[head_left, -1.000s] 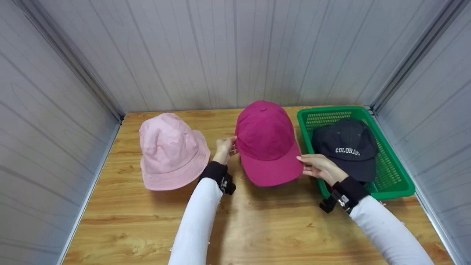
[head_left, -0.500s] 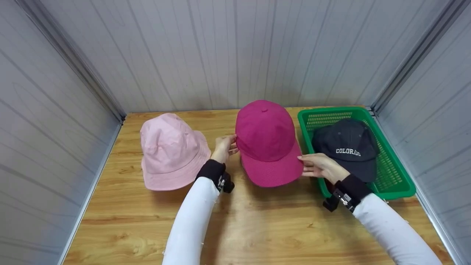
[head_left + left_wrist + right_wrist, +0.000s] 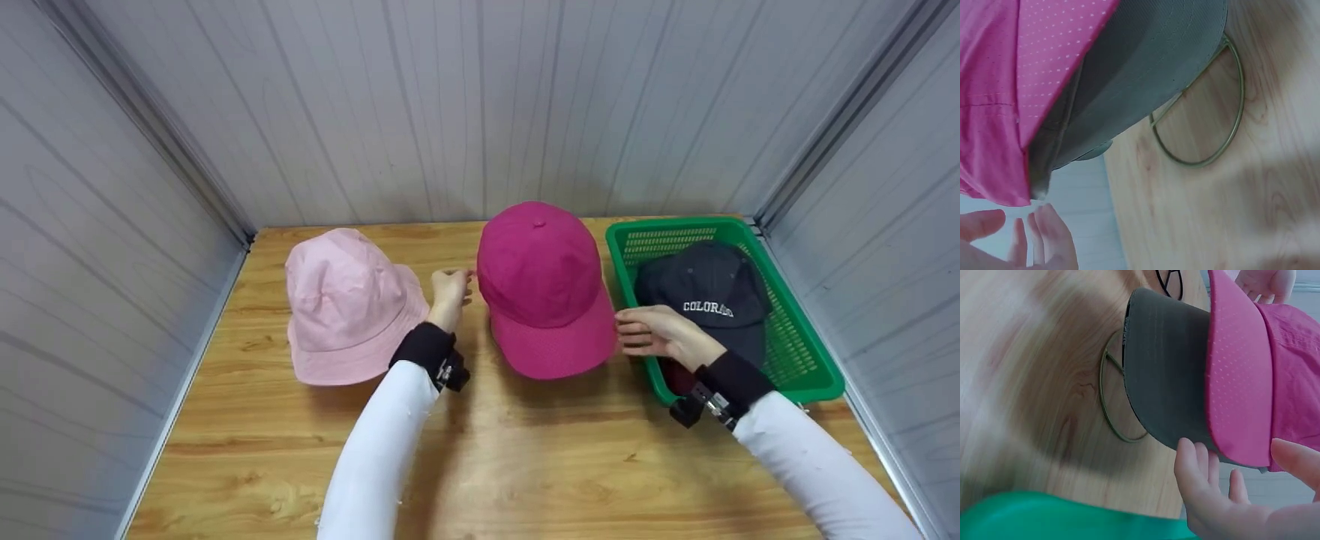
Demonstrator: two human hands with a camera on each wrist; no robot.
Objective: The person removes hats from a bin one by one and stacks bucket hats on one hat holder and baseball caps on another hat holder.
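Note:
A magenta baseball cap (image 3: pixel 540 277) stands in the middle of the wooden table (image 3: pixel 525 465) with its brim toward me. The wrist views show its grey brim underside (image 3: pixel 1168 371) raised over a thin wire ring stand (image 3: pixel 1207 135). My left hand (image 3: pixel 450 289) hovers just left of the cap's crown with relaxed fingers, holding nothing. My right hand (image 3: pixel 649 334) sits at the brim's right edge with its fingers loosely bent. In the right wrist view its fingers (image 3: pixel 1196 461) lie just off the brim without gripping it.
A pale pink bucket hat (image 3: pixel 345 307) stands left of the left hand. A green plastic basket (image 3: pixel 795 386) at the right holds a black cap (image 3: pixel 712 296) lettered COLORADO. Grey panel walls close in the table on three sides.
Both hands have come off the magenta cap: the left drew back to the left of the crown, the right slid right off the brim. The cap sits slightly farther back.

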